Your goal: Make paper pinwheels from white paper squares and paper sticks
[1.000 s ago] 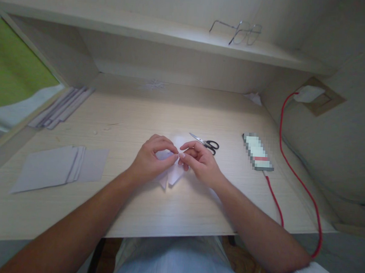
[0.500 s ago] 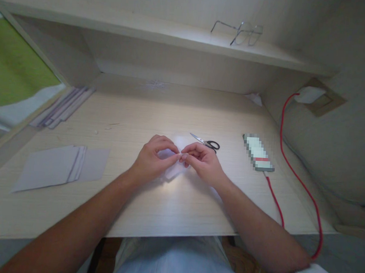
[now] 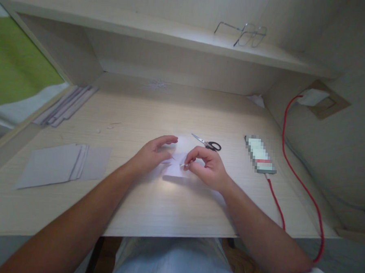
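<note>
A folded sheet of white paper [image 3: 175, 172] lies on the desk between my hands. My left hand [image 3: 152, 152] rests at its left side, thumb and fingers apart, with the thumb tip close to or touching a paper edge. Over the right part of the paper, my right hand [image 3: 210, 166] is closed in a pinch. A small white scrap [image 3: 182, 166] sticks out from its fingertips; its exact kind is too small to tell. Scissors [image 3: 207, 143] with black handles lie just beyond my right hand.
Stacked paper sheets [image 3: 51, 166] lie at left, folded paper strips [image 3: 69, 106] behind them. A phone [image 3: 259, 155] on a red cable [image 3: 303, 175] lies at right. A white paper snowflake shape [image 3: 157, 84] is at the back; glasses [image 3: 244, 34] sit on the shelf.
My hands have come apart from their joint pinch. The left fingers have spread, and the right hand has drawn slightly toward me with the white scrap. More of the folded paper shows.
</note>
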A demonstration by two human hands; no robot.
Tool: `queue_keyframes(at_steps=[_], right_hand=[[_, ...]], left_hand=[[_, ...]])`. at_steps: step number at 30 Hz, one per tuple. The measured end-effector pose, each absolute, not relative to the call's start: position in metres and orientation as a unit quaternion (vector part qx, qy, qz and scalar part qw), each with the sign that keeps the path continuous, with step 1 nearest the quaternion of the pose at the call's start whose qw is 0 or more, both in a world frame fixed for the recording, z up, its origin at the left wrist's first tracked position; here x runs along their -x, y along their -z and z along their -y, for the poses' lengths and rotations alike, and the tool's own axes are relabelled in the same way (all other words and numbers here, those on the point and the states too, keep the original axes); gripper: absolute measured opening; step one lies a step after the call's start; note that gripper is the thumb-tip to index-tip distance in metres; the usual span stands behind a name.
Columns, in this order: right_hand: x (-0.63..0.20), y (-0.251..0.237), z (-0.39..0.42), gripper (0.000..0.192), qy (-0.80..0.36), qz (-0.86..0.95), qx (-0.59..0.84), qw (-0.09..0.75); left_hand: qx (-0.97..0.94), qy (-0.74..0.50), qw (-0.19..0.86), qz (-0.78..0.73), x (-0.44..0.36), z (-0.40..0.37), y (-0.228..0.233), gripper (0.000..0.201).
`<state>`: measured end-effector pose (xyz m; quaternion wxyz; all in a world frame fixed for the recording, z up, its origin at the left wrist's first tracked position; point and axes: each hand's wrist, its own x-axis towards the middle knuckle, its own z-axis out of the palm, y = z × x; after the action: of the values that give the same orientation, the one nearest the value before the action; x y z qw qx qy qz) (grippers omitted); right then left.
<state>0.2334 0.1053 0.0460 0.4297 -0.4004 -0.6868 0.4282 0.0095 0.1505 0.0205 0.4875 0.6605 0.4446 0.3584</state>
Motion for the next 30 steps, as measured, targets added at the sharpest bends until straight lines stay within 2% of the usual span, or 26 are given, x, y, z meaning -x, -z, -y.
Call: queue_keyframes(at_steps=[8, 15, 18, 23, 30], right_hand=[[-0.232, -0.058, -0.094, 0.019, -0.401, 0.743, 0.328, 0.423], [-0.230, -0.054, -0.096, 0.018, -0.360, 0.715, 0.395, 0.451], [-0.229, -0.047, -0.102, 0.013, -0.351, 0.678, 0.446, 0.467], [-0.227, -0.036, -0.112, 0.004, -0.429, 0.567, 0.504, 0.490], [-0.222, -0.039, -0.113, 0.005, -0.490, 0.519, 0.493, 0.498]], left_hand=[[-0.685, -0.312, 0.519, -0.404, -0.007, -0.148, -0.021, 0.056], [-0.634, -0.369, 0.543, -0.410, -0.007, -0.153, -0.016, 0.022], [-0.616, -0.393, 0.532, -0.428, -0.010, -0.151, -0.019, 0.017], [-0.610, -0.420, 0.505, -0.444, -0.016, -0.146, -0.027, 0.015], [-0.634, -0.396, 0.499, -0.439, -0.018, -0.142, -0.031, 0.017]])
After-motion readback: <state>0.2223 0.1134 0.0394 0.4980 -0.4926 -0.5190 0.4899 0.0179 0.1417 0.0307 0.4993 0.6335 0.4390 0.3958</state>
